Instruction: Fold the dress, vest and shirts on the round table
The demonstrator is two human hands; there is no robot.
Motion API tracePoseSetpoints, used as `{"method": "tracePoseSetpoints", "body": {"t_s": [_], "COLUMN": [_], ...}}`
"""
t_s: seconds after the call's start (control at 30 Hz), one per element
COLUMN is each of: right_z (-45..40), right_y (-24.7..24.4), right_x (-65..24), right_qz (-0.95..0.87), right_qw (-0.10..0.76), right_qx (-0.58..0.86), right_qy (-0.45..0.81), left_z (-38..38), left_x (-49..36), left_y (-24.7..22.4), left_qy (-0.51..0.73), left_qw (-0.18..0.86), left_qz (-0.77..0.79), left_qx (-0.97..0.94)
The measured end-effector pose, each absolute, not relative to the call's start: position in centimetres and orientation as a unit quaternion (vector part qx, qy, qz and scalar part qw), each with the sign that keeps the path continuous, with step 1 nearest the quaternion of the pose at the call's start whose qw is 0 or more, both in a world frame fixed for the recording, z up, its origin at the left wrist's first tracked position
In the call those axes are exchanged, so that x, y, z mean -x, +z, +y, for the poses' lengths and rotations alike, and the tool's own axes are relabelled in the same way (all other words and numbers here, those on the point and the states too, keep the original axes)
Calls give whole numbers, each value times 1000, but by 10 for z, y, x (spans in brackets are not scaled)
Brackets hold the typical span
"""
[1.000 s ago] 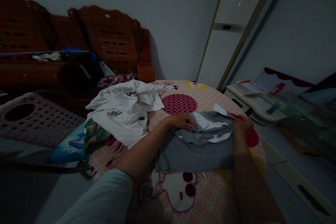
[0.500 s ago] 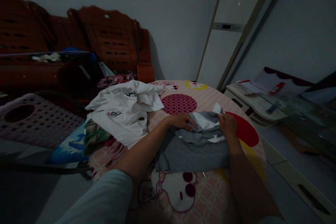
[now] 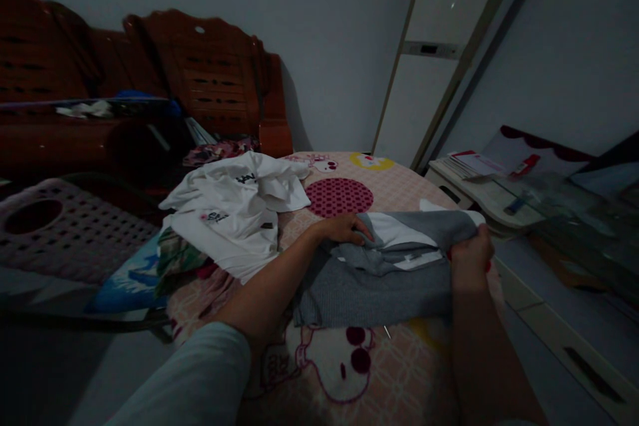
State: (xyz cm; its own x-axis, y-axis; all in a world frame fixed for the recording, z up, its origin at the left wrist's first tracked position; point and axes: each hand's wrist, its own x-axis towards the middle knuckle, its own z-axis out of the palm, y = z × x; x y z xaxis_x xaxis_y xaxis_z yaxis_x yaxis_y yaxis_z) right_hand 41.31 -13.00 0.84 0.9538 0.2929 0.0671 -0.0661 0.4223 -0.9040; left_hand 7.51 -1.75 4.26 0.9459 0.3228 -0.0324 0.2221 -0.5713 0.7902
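A grey knitted sweater [image 3: 379, 293] with white patches lies partly folded on the round table, its ribbed hem toward me. At its upper left, my left hand [image 3: 347, 229] has its fingers curled onto the cloth and closed on it. My right hand [image 3: 472, 256] grips the far right end of a grey and white section, likely a sleeve, and holds it stretched out to the right. The fingertips of that hand are partly hidden by the fabric.
White printed shirts [image 3: 234, 206] are heaped at the table's left, over a green plaid cloth [image 3: 177, 256]. A patterned tablecloth [image 3: 399, 373] covers the table. Beyond stand a wooden bench [image 3: 200, 80], a woven chair [image 3: 84, 233], a tall white cabinet-like unit [image 3: 419, 100] and a glass-topped stand [image 3: 564, 206].
My right hand has moved to the right, drawing the grey and white section of the sweater out straight. The left hand has stayed in place on the sweater.
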Motion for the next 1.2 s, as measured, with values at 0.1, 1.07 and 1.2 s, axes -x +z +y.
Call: {"method": "tracePoseSetpoints", "body": {"t_s": [0.1, 1.07, 1.2], "right_z": [-127, -143, -128], "right_y": [6, 51, 63], "right_x": [-400, -372, -354], "right_qz": [-166, -183, -294], "right_qw": [769, 728, 781], "right_qx": [615, 471, 353], "right_qy": [61, 463, 422], "left_z": [-19, -5, 16], "left_x": [-75, -17, -27], "left_y": [46, 88, 74], "left_qy": [89, 113, 435], "left_qw": [428, 644, 630], "left_qz": [168, 257, 339], "left_qx": [-884, -712, -547]}}
